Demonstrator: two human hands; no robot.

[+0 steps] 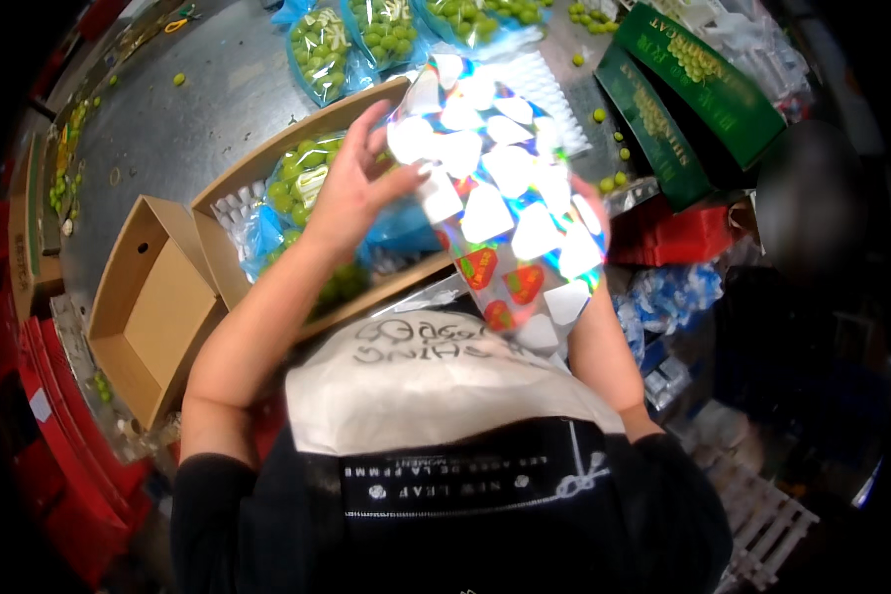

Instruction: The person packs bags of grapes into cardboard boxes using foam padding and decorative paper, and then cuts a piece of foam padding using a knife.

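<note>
A shiny holographic sticker sheet (510, 213) with red strawberry-like stickers and bright white patches is held up before my chest. My right hand (591, 206) grips its right edge, mostly hidden behind it. At the left edge, my left hand (351, 183) has fingers and thumb apart. The thumb tip meets the sheet beside a whitish patch; glare hides whether a sticker is lifting there. Below my left forearm is a long cardboard box (213, 252) containing green grapes (302, 183) in blue-and-clear bags and white foam padding.
More bagged green grapes (322, 59) lie at the table's far side, next to white foam netting (544, 89). An open cardboard box (158, 307) stands left. Green printed cartons (698, 84) and a red container (668, 233) are on the right. Loose grapes dot the metal table (223, 59).
</note>
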